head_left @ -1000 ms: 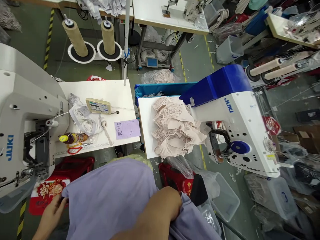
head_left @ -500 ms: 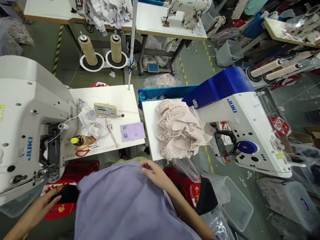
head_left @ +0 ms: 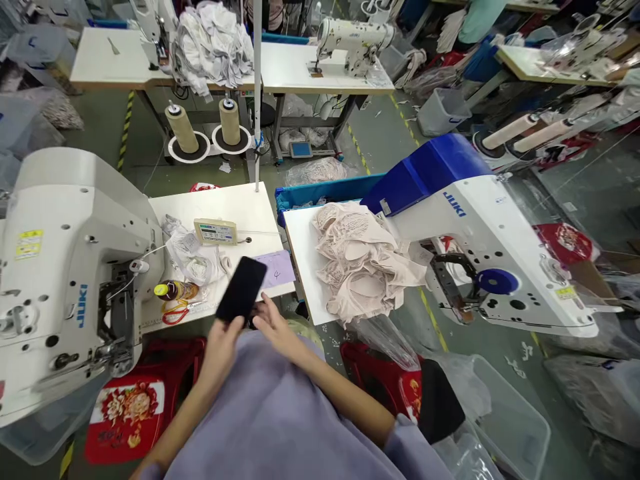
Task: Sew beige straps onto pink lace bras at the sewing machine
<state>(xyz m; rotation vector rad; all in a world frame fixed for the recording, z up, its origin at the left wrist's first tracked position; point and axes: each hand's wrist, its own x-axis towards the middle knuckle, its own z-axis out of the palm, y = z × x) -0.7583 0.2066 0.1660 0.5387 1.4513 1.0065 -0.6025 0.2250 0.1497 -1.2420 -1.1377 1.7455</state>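
Note:
A black smartphone (head_left: pixel 243 290) with a dark screen is held up in front of me, above the front edge of the left table. My left hand (head_left: pixel 223 343) is closed on its lower end, thumb along the near edge. Close to the phone's lower right side is my right hand (head_left: pixel 274 328), its fingers apart and slightly bent; I cannot tell if they touch the phone. Behind the phone lies a purple paper slip (head_left: pixel 278 268) marked 4, partly covered by it. A beige control panel (head_left: pixel 216 232) stands farther back on the same table.
White sewing machines stand at left (head_left: pixel 75 253) and right (head_left: pixel 480 233). Beige garments (head_left: pixel 360 260) are heaped on the right table. A yellow-capped bottle (head_left: pixel 180 290) and orange-handled scissors (head_left: pixel 175 312) lie on the left table. A red stool (head_left: pixel 125 420) is below left.
My left hand has come up from beside the red stool to the middle, with the phone in it. My right hand has moved off my lap to beside the phone. The view has shifted slightly.

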